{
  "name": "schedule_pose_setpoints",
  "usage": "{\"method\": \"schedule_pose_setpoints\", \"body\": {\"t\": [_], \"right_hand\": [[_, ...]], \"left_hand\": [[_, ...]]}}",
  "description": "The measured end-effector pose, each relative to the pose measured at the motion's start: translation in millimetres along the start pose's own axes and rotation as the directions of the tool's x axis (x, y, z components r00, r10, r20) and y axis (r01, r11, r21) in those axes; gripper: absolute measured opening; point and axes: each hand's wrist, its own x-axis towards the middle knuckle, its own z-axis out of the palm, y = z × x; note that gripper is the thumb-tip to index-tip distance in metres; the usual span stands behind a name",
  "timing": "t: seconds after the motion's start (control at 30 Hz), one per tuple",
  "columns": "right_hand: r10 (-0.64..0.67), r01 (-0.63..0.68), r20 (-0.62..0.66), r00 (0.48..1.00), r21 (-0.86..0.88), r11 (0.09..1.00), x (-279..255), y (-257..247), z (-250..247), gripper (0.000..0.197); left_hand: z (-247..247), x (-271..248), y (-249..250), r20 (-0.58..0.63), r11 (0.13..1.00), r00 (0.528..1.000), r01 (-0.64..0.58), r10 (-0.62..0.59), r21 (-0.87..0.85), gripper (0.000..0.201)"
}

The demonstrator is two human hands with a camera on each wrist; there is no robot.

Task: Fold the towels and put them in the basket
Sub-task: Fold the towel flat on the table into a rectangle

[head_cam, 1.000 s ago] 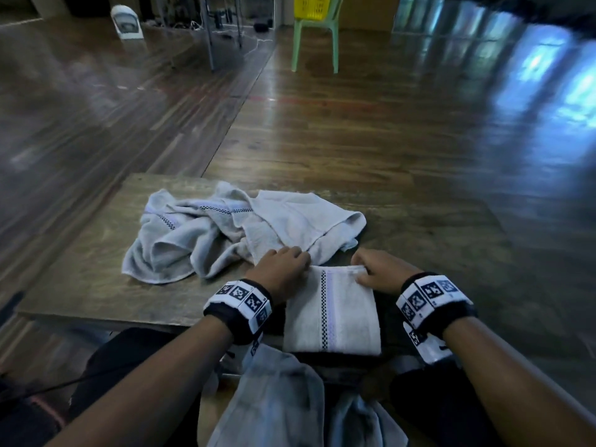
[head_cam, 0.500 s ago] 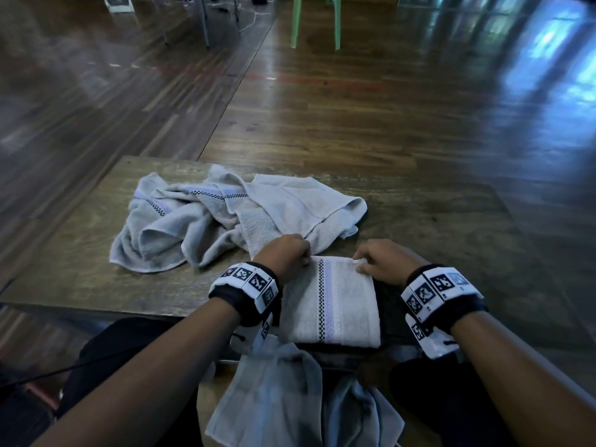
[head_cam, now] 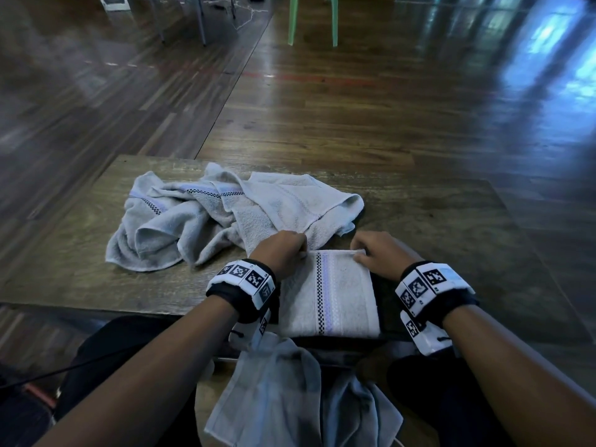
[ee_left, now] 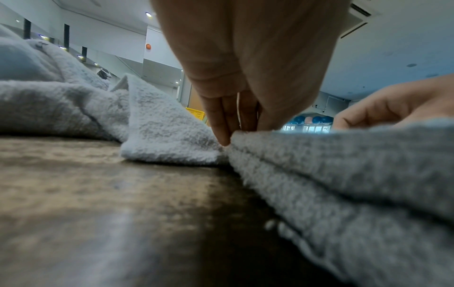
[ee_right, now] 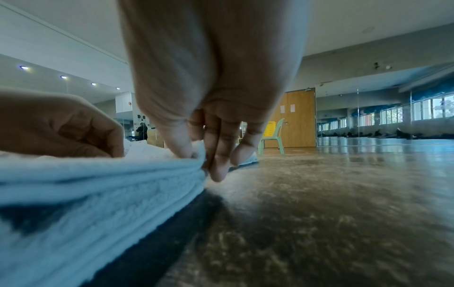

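Folded towel (head_cam: 330, 293) lies flat at tabletop (head_cam: 451, 221) near edge; left hand (head_cam: 280, 253) and right hand (head_cam: 377, 253) each pinch a far corner. Wrist views alone show stacked layers between fingertips (ee_right: 181, 149)

No words, brand names or numbers can be read in any view. The only signs are the black-and-white square coded markers printed on the white wristbands (head_cam: 245, 276) (head_cam: 429, 283) worn on both wrists; they carry block patterns, not letters. Two pale sheets are fixed to the brown wooden door (ee_right: 298, 116) far off, too small to read.
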Motion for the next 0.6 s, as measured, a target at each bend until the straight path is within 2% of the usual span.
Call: {"method": "schedule_pose_setpoints", "body": {"t": [0.17, 0.4, 0.6], "right_hand": [[0.08, -0.078, -0.033, 0.996, 0.047, 0.996, 1.2, -0.6, -1.7, 0.011], [-0.073, 0.067, -0.093, 0.993, -0.063, 0.996, -1.7, -4.6, -8.1, 0.016], [-0.052, 0.054, -0.1, 0.994, 0.022, 0.998, -0.8, 2.3, -3.5, 0.016]], "left_hand": [[-0.5, 0.0, 0.3, -0.041, 0.999, 0.999, -0.031, 0.031, 0.018, 0.013], [-1.2, 0.1, -2.2, -0.054, 0.999, 0.998, -0.031, 0.033, 0.036, 0.009], [-0.2, 0.7, -3.2, -0.059, 1.0, 0.998, 0.005, -0.005, 0.009, 0.011]]}}
